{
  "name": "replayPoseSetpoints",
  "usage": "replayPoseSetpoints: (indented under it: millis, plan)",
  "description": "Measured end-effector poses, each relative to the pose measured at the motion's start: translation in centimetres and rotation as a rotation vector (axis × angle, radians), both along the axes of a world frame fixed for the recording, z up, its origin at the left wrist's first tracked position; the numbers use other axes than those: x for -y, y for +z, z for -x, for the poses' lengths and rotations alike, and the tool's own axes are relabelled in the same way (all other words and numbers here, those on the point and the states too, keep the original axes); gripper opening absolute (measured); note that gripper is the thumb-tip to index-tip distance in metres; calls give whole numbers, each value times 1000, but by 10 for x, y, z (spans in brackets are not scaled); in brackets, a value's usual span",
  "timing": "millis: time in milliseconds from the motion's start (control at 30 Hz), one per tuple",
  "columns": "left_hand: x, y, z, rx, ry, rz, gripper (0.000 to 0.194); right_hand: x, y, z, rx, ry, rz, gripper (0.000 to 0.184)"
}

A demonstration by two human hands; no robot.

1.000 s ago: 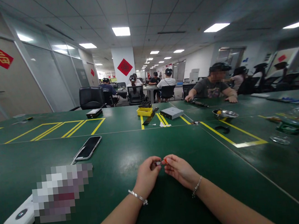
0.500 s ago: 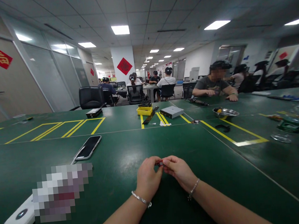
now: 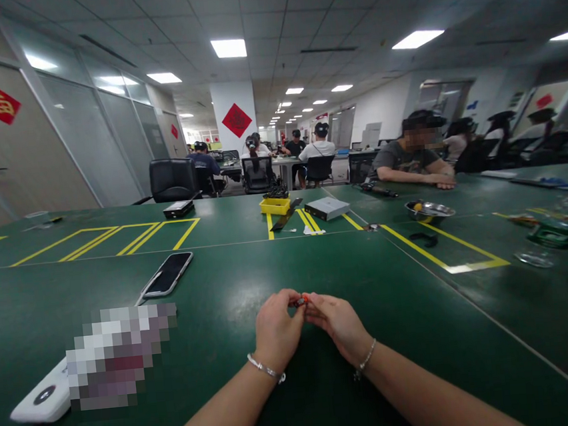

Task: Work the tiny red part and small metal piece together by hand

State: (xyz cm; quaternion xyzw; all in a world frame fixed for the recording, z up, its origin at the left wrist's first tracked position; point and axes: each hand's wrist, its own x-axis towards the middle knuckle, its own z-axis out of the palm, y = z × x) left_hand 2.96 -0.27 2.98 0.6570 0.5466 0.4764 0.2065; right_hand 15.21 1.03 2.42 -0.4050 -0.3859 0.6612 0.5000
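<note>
My left hand (image 3: 277, 323) and my right hand (image 3: 339, 321) meet at the fingertips just above the green table (image 3: 227, 352). Pinched between them is a small orange-red and dark object (image 3: 302, 299), too small and too covered by the fingers for me to tell its kind. Both hands are closed, thumbs and forefingers pressed on the piece from either side. A bracelet circles each wrist.
To the left lie a phone (image 3: 170, 275) with a cable and a white device (image 3: 43, 395), partly blurred out. Farther off are a yellow basket (image 3: 274, 206), a grey box (image 3: 327, 208) and a metal bowl (image 3: 432, 213). A person (image 3: 411, 154) sits across the table.
My hands stay together, and more of the object's orange-red part now shows between the fingertips. The person across has drawn both forearms together on the table.
</note>
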Motion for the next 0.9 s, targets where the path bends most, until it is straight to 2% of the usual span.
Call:
replayPoseSetpoints:
  millis: [200,367,467,533,600,667,733,800,900]
  plan:
    - [0,-2,2,25,-13,16,8,-2,-3,-3,212,-15,-120,34]
    - [0,-3,-1,35,-30,-1,11,-1,1,-3,206,-16,-99,30]
    - [1,0,-4,-12,-79,-50,20,-7,9,-7,261,3,-116,25]
    - [1,2,-4,-33,-120,-78,32,-17,16,-20,386,-34,-180,22]
    - [1,3,-2,-31,-137,-73,39,-30,25,-45,624,-166,-290,21]
    - [-2,1,1,-36,-133,-40,39,-44,33,-81,983,-357,-404,20]
    - [-5,-4,5,-64,-130,-2,38,-55,37,-126,1374,-519,-447,23]
    - [-9,-11,9,-75,-110,37,37,-60,36,-175,1639,-593,-344,27]
    - [-13,-19,12,-45,-120,97,35,-55,23,-243,1732,-584,-44,31]
